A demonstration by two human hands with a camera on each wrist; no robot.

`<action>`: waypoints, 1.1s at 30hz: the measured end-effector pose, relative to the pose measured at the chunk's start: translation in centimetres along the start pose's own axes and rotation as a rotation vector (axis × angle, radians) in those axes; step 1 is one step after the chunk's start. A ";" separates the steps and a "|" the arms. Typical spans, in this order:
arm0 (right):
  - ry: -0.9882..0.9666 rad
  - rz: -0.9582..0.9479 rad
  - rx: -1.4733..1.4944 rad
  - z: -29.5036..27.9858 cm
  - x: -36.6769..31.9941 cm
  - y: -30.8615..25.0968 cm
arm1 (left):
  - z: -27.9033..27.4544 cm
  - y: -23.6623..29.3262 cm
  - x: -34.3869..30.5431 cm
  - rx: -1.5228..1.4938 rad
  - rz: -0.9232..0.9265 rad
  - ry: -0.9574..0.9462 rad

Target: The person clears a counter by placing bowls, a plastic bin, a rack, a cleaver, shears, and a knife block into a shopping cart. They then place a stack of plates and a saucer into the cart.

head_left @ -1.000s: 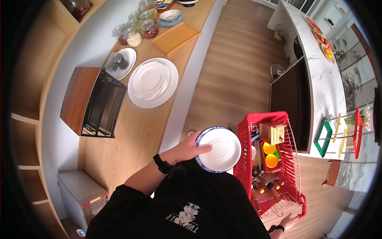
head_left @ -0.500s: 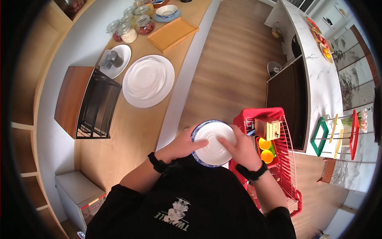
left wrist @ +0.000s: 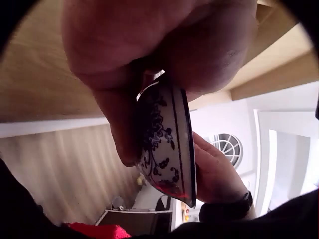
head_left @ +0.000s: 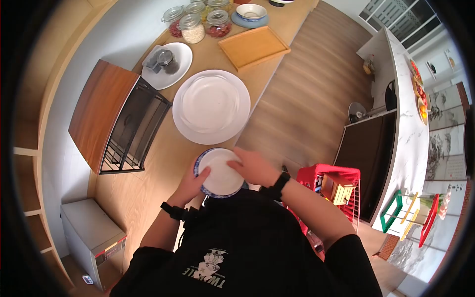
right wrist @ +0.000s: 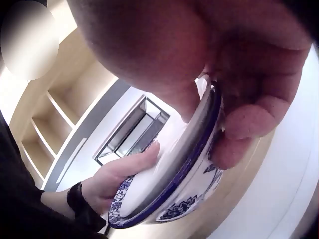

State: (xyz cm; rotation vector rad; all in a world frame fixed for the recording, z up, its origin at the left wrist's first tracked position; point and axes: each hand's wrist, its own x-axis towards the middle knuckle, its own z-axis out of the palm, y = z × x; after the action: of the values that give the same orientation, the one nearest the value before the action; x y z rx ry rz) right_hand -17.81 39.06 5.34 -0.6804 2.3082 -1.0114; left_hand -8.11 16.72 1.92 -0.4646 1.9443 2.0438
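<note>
Both hands hold a blue-and-white bowl (left wrist: 164,142) with a floral pattern on its outside, in front of the body by the counter edge. Within its blue rim, a white dish (head_left: 220,173) covers most of the inside in the head view. My left hand (head_left: 189,184) grips the left side, thumb on top and fingers beneath. On the opposite side, my right hand (head_left: 257,169) pinches the rim, its thumb over the white surface and its fingers curled under the bowl. Just beyond the bowl, a stack of white plates (head_left: 212,105) rests on the wooden counter (head_left: 166,153).
A red shopping cart (head_left: 326,171) carrying a small wooden box (head_left: 341,192) stands at the right. On the counter are a wood-topped rack (head_left: 106,109), a wooden tray (head_left: 255,47), a white oval plate (head_left: 180,52) and several glass jars (head_left: 192,29). A marble-topped counter (head_left: 403,119) runs along the far right.
The right hand has left the cart's handle and taken hold of the bowl alongside the left. Both hands have carried the bowl left, nearer the counter and its plates, as the view turned.
</note>
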 end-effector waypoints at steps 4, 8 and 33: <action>-0.102 -0.027 0.299 1.1 4.5 -0.4 | -4.9 -2.4 -0.1 -0.003 0.011 0.152; 0.215 0.162 0.125 -2.2 8.7 -0.5 | -8.6 -2.1 -0.6 0.044 0.004 0.314; 0.139 0.546 0.996 -2.7 18.9 4.7 | -15.7 -4.8 -0.5 0.138 -0.064 0.664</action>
State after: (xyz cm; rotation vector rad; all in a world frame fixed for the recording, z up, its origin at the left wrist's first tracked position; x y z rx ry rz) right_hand -34.53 31.37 -1.60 0.4020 1.5924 -1.6990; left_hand -5.08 1.31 -2.86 -1.2800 2.3539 1.8368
